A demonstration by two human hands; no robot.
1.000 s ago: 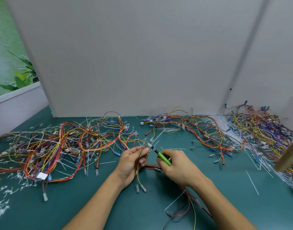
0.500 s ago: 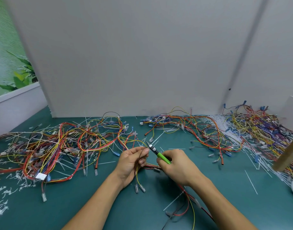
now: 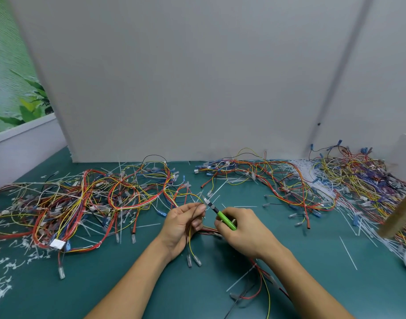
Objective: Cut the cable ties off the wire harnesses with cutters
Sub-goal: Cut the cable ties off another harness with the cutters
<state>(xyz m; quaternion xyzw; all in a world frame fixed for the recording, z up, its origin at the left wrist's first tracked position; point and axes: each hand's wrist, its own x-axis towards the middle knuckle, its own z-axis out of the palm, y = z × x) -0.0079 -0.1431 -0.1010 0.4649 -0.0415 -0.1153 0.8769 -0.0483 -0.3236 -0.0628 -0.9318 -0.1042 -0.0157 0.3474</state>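
Note:
My left hand [image 3: 182, 223] pinches a thin bundle of yellow and dark wires [image 3: 190, 244] at the fingertips; the loose ends hang below with clear connectors. My right hand [image 3: 242, 231] grips green-handled cutters [image 3: 221, 216], whose metal tip points up-left and sits right at my left fingertips. Whether the jaws are around a cable tie is too small to tell. More of this harness trails under my right forearm [image 3: 260, 286].
A big tangle of harnesses [image 3: 82, 203] covers the left of the green table, another pile [image 3: 278, 180] lies at the back right with a heap of white cable ties [image 3: 312, 178]. Cut tie bits litter the left edge [image 3: 4, 272]. A wooden post [image 3: 402, 217] stands right.
Both hands stay almost in place; the cutters' tip has edged slightly closer to my left fingertips.

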